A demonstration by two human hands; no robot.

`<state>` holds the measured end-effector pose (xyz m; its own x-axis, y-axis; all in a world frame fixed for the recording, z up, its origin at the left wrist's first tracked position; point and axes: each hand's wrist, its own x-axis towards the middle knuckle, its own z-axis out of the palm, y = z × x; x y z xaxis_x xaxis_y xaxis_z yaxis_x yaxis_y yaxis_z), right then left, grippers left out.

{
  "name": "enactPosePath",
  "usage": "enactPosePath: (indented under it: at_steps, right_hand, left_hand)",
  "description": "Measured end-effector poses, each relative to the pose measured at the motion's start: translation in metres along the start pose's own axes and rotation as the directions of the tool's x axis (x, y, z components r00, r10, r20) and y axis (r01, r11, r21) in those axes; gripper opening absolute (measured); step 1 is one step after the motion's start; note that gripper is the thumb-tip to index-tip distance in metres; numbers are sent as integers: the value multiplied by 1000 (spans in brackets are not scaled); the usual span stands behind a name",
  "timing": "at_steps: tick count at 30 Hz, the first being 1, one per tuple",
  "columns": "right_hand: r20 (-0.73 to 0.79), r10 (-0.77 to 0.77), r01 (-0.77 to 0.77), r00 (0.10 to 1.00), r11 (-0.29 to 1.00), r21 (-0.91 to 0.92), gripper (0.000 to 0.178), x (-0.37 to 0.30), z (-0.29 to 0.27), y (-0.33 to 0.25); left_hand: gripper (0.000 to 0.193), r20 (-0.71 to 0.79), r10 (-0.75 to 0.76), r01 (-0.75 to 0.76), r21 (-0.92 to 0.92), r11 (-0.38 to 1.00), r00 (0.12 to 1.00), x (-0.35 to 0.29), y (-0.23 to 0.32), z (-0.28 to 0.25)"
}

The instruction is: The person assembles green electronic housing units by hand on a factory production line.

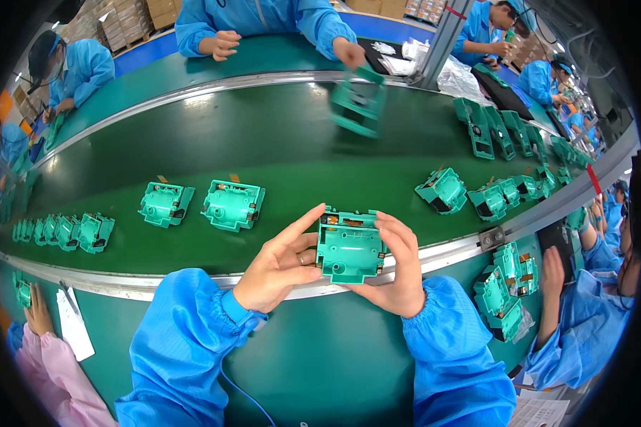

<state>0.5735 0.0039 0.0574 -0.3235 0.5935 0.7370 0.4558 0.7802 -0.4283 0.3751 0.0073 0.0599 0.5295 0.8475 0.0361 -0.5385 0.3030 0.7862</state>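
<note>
Between my two hands I hold a green plastic housing (pixel 351 250) up over the metal rail at the belt's near edge. It has a hollow tray shape, with screw posts and copper-coloured parts along its top. My left hand (pixel 276 260) grips its left side, thumb low and index finger at the upper corner; a ring and a blue wrist strap show on this arm. My right hand (pixel 399 267) is closed on the right side, fingers at the upper right corner and thumb underneath. Two similar housings (pixel 233 205) lie on the belt to the left of my hands.
The green conveyor belt (pixel 278 142) carries several more housings (pixel 96 233) at left and right, plus frame-like green covers (pixel 475 128) at far right. Across it, a person's hand holds a blurred green frame (pixel 360 107). Co-workers sit on both sides. A metal rail (pixel 449 252) borders my bench.
</note>
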Motion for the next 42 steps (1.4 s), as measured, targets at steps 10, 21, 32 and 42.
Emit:
enactPosePath:
  at_steps: [10, 21, 32, 42]
  right_hand:
    - [29, 89, -91, 996, 991, 99, 79, -2, -1, 0]
    - [301, 605, -496, 737, 181, 850, 53, -3, -1, 4]
    - [325, 634, -530, 701, 159, 833, 49, -2, 0, 4]
    - [536, 596, -478, 598, -271, 835, 47, 0, -12, 2]
  left_hand:
    - [73, -60, 20, -22, -32, 999, 998, 0, -3, -2]
    - [73, -79, 92, -95, -24, 995, 993, 2, -6, -5]
    - [72, -68, 119, -116, 43, 992, 991, 3, -6, -6]
    - [71, -32, 89, -90, -37, 995, 996, 7, -7, 0]
